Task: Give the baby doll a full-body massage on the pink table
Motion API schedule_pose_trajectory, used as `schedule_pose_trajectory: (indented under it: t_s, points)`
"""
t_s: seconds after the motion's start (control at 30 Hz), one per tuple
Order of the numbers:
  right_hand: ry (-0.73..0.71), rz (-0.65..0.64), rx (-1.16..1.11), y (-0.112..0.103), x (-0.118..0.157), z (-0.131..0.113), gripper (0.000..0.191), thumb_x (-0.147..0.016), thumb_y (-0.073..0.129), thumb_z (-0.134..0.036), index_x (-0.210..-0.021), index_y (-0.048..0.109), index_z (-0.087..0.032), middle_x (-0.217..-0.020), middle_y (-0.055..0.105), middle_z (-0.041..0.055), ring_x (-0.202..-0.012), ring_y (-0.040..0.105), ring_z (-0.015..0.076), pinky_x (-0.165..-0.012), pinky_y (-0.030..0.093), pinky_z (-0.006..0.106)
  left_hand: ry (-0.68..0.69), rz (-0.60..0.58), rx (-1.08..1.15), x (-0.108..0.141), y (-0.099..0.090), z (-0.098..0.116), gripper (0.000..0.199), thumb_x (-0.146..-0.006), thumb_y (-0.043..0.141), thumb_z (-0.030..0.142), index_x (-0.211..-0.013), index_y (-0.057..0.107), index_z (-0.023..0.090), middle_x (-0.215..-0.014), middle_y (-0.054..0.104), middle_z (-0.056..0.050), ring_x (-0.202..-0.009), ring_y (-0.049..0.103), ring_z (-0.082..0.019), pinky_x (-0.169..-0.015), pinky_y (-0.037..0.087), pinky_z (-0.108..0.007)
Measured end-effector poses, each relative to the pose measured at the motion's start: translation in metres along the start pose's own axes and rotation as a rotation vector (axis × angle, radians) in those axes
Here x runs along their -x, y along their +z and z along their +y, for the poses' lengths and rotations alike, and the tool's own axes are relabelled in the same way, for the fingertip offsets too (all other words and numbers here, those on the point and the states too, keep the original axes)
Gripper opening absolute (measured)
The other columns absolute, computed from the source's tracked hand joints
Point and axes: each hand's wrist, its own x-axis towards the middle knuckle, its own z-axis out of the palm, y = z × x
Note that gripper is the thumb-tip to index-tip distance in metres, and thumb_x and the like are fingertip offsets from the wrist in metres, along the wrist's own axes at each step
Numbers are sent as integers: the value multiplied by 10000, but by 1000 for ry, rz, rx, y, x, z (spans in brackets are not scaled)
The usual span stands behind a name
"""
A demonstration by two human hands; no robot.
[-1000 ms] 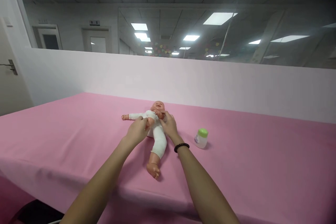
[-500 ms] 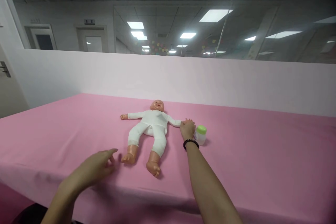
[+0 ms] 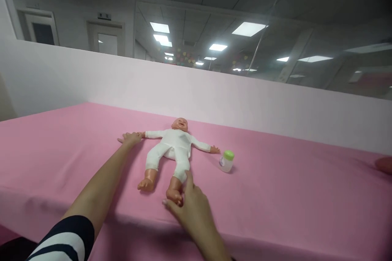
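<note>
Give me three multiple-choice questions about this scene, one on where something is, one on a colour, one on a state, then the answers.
1. Where is the small jar relative to the baby doll?
A) Between its feet
B) Under its head
C) Beside its outstretched hand, on the pink tablecloth

2. What colour is the jar's lid?
A) Green
B) Blue
C) Red

3. How does the doll lie?
A) Sitting upright
B) On its back, arms spread
C) Face down

1 C: the jar stands just past the doll's hand.
2 A: the lid is plainly green.
3 B: its face looks up, with both arms out.
</note>
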Motion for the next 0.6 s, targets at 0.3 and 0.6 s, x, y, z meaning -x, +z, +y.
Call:
schedule_pose_trajectory:
  t_s: [0.3, 0.6]
  points:
    - [-3, 181, -154, -51, -33, -9, 214, -795, 654, -339, -1003, 611, -310, -998, 707, 55, -903, 669, 291, -768, 511, 411, 145, 165, 700, 3, 29, 28, 310, -869, 596, 256, -1150, 493, 178, -1205, 655, -131, -1031, 652, -184, -881, 511, -310]
    - [-348, -136, -74, -44, -135, -36, 297, -768, 529, -20, -960, 667, -200, -974, 664, 55, -937, 599, 215, -835, 474, 341, 690, -147, 922, 51, 44, 75, 284, -816, 670, 325, -1046, 722, 167, -1113, 732, -87, -1076, 652, -233, -1002, 487, -375]
